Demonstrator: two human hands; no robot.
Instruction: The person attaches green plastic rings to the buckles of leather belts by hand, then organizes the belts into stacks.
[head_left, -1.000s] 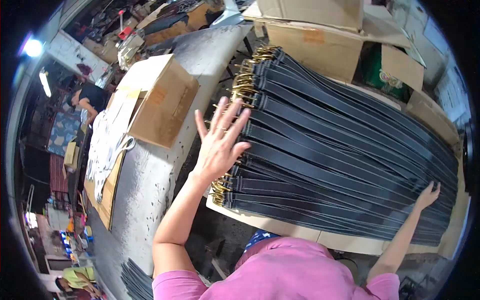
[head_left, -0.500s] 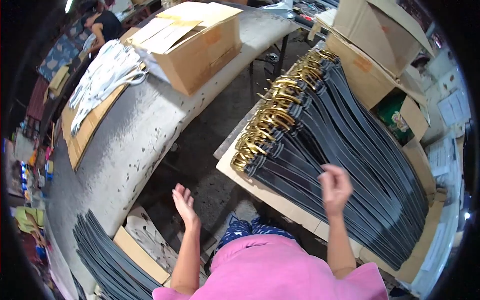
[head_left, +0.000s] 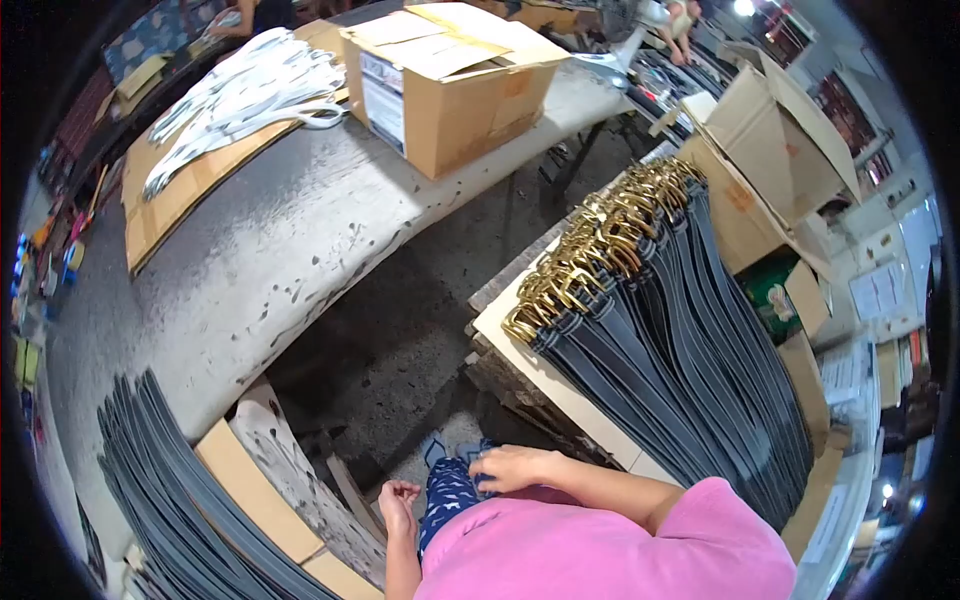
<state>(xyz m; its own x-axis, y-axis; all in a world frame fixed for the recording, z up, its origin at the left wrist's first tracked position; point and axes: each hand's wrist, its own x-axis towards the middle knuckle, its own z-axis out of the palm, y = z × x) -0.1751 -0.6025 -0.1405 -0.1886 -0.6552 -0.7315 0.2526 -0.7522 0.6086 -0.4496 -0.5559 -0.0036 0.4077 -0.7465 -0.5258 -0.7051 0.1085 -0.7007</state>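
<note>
My left hand (head_left: 398,505) is low in front of my body, left of my patterned trousers, its fingers curled in with nothing seen in them. My right hand (head_left: 510,468) reaches across in front of my thighs, fingers loosely bent, a little apart and pointing down; no object shows in it. To the right, many dark belts (head_left: 690,330) lie side by side in a thick stack on a cardboard-covered bench. Their gold buckles (head_left: 600,240) are bunched at the far left end. More dark strips (head_left: 190,490) without visible buckles lie at lower left.
A long grey table (head_left: 270,250) curves along the left. On it are a cardboard box (head_left: 480,115) and white straps (head_left: 250,100) on a cardboard sheet (head_left: 165,215). An open carton (head_left: 775,140) stands behind the belts. Another person (head_left: 680,25) is at the back.
My right hand has left the belts and moved left to my thighs. My left hand has lowered and its fingers have curled. The view has shifted, with the belt stack now farther right.
</note>
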